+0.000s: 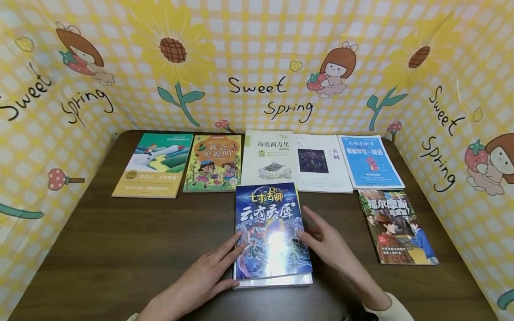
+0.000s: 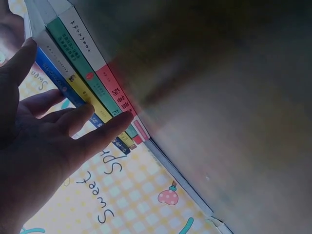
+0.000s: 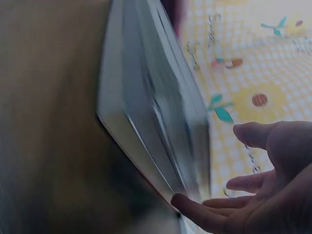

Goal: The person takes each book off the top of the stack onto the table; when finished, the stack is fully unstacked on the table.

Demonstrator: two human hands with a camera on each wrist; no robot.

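Note:
A stack of books lies in the middle of the table in the head view, topped by a blue illustrated book with a glare patch on its cover. My left hand rests along the stack's left side, fingers extended and touching it. In the left wrist view, those fingers lie against the coloured spines, and the stack is several books thick. On the other side, my right hand is spread by the right edge, thumb at the cover. The right wrist view shows its fingertips at the stack's page edges.
Along the back lie a green-and-white book, an orange-yellow book, a pale green book, a white book and a light blue book. A dark illustrated book lies at right. Patterned cloth surrounds the table.

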